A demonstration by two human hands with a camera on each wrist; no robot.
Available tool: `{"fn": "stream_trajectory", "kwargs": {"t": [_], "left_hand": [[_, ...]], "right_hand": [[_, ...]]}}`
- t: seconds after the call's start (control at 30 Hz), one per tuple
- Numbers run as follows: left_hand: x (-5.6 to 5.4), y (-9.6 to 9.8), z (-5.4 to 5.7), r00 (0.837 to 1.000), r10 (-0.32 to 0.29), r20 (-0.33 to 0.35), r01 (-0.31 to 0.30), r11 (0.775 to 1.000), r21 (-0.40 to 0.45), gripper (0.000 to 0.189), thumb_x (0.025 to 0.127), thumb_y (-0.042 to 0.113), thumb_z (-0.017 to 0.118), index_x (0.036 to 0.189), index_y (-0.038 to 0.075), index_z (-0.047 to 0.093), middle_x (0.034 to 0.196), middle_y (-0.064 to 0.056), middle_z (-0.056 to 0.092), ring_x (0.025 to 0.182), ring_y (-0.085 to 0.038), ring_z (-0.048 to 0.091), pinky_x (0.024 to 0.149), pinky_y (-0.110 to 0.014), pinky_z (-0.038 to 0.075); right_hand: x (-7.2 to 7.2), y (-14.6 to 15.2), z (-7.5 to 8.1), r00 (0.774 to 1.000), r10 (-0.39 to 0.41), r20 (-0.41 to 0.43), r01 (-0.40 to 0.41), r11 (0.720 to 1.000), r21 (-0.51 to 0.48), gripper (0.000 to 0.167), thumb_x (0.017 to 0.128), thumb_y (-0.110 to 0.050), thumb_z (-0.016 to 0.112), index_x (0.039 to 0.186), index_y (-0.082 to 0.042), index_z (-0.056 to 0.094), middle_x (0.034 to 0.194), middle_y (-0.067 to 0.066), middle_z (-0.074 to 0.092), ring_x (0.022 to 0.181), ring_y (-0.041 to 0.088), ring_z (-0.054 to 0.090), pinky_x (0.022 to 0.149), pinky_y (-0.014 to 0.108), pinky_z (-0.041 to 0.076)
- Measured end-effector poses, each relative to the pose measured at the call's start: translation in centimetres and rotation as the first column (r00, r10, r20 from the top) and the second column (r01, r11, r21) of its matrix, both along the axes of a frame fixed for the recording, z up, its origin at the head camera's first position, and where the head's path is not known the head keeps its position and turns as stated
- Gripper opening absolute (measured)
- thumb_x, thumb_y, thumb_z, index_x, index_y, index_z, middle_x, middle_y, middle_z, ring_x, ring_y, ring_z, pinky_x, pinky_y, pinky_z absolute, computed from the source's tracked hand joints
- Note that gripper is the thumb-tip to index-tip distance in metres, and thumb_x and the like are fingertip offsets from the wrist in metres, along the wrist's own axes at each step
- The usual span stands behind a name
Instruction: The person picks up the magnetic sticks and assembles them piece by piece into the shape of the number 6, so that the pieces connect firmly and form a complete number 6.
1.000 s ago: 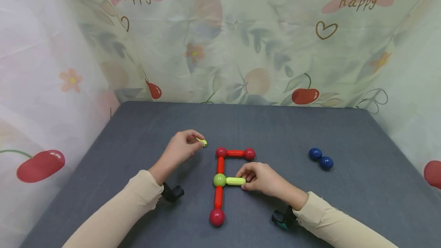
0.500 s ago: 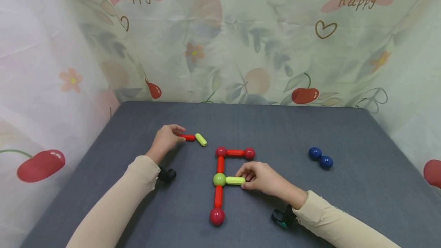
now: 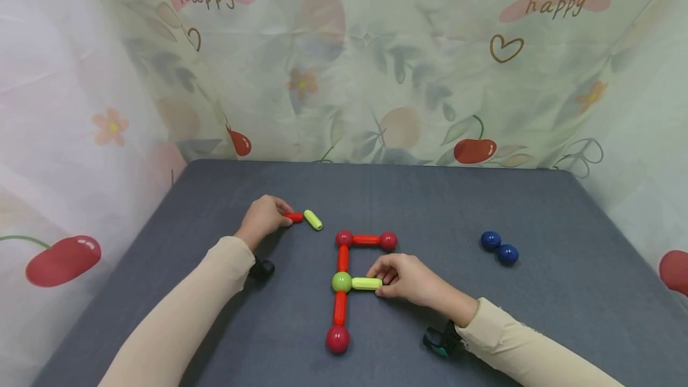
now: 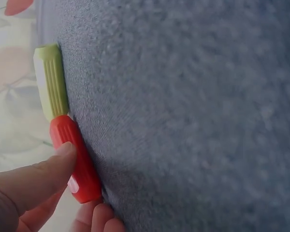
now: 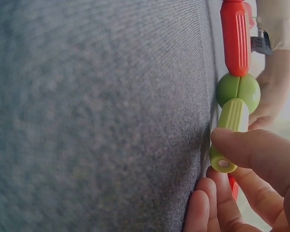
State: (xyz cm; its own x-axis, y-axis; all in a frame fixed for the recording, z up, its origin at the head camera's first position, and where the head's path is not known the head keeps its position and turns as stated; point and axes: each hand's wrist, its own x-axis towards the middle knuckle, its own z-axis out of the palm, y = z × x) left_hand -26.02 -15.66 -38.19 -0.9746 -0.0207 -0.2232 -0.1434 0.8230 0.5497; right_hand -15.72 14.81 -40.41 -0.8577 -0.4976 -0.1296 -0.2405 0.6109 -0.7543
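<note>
My left hand (image 3: 264, 218) pinches a red magnetic rod (image 4: 77, 162) between thumb and fingers, low over the table. The far end of that rod meets or nearly meets a loose yellow-green rod (image 3: 313, 220). At the centre, my right hand (image 3: 411, 279) holds the free end of another yellow-green rod (image 3: 366, 283), its thumb laid on it in the right wrist view. This rod's other end joins a green ball (image 3: 341, 282). Red rods (image 3: 340, 308) run from the ball toward a near red ball (image 3: 337, 339) and a far red ball (image 3: 344, 239).
From the far red ball a red rod (image 3: 366, 240) leads right to another red ball (image 3: 389, 241). Two blue balls (image 3: 498, 247) lie side by side at the right of the grey table (image 3: 430, 202). A printed curtain (image 3: 365, 76) surrounds the back and sides.
My left hand has moved left off the loose yellow-green rod, uncovering it and the end of the red rod, then shifted slightly along the red rod. My right hand stays put.
</note>
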Motion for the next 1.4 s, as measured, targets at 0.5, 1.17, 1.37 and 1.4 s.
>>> {"fn": "stream_trajectory", "kwargs": {"t": [0.5, 1.17, 1.37, 1.4], "left_hand": [[1.6, -0.7, 0.8, 0.997, -0.008, 0.077, 0.005, 0.999, 0.032, 0.023, 0.086, 0.022, 0.075, 0.107, 0.013, 0.071, 0.108, -0.009, 0.067, 0.085, -0.021, 0.057, 0.069, -0.031, 0.046], [12.0, 8.2, 4.4, 0.932, -0.346, -0.108, 0.361, 0.859, 0.362, 0.014, 0.086, 0.025, 0.074, 0.1, 0.026, 0.07, 0.088, 0.004, 0.065, 0.075, -0.016, 0.06, 0.062, -0.031, 0.049], [14.4, 10.3, 2.8, 0.878, -0.468, -0.104, 0.472, 0.807, 0.356, 0.015, 0.085, 0.021, 0.075, 0.098, 0.024, 0.071, 0.077, 0.008, 0.062, 0.066, -0.01, 0.058, 0.059, -0.025, 0.048], [14.7, 10.5, 2.5, 0.869, -0.484, -0.103, 0.488, 0.804, 0.339, 0.015, 0.084, 0.021, 0.076, 0.098, 0.024, 0.071, 0.076, 0.009, 0.062, 0.065, -0.009, 0.057, 0.059, -0.024, 0.047]], "right_hand": [[0.0, -0.2, 0.3, 1.0, -0.003, 0.02, 0.003, 1.0, 0.009, 0.021, 0.078, -0.001, 0.077, 0.096, -0.009, 0.071, 0.083, -0.001, 0.06, 0.077, 0.013, 0.054, 0.066, 0.022, 0.049], [-0.1, 0.0, 0.1, 1.0, 0.022, -0.022, -0.022, 1.0, -0.002, 0.022, 0.077, -0.002, 0.078, 0.097, -0.007, 0.069, 0.082, -0.001, 0.063, 0.075, 0.011, 0.056, 0.066, 0.021, 0.049], [-0.1, 0.0, 0.0, 0.999, 0.015, -0.039, -0.015, 1.0, -0.014, 0.02, 0.077, 0.002, 0.076, 0.093, -0.009, 0.07, 0.079, -0.002, 0.064, 0.072, 0.01, 0.057, 0.065, 0.021, 0.05], [-0.1, 0.0, 0.0, 0.999, 0.014, -0.035, -0.014, 1.0, -0.011, 0.021, 0.077, 0.003, 0.075, 0.093, -0.01, 0.07, 0.08, -0.002, 0.063, 0.073, 0.011, 0.056, 0.065, 0.021, 0.05]]}}
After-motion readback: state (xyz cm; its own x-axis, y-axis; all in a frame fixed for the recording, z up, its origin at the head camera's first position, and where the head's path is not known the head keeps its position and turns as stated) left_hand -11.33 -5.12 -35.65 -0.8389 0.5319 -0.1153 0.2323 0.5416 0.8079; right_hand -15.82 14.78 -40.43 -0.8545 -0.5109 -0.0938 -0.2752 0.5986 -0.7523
